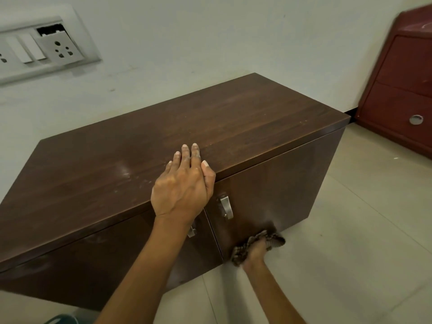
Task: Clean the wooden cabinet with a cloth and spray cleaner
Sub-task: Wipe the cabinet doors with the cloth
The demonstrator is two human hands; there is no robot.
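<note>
A low dark wooden cabinet (233, 118) stands on the floor against the wall, its two front doors closed, each with a metal handle (226, 206). My left hand (183, 185) rests flat on the front edge of the top, fingers straight, thumb over the edge. My right hand (256, 252) grips a brown-grey cloth (273, 238) and presses it against the bottom of the right door, near the floor. The hand and cloth are blurred. Pale dusty smudges mark the top to the left of my left hand. No spray bottle is in view.
A red-brown plastic drawer unit (402, 90) stands to the right, close to the cabinet's far end. A switch and socket panel (44, 47) sits on the wall at upper left. Pale floor tiles (350, 230) spread in front and to the right.
</note>
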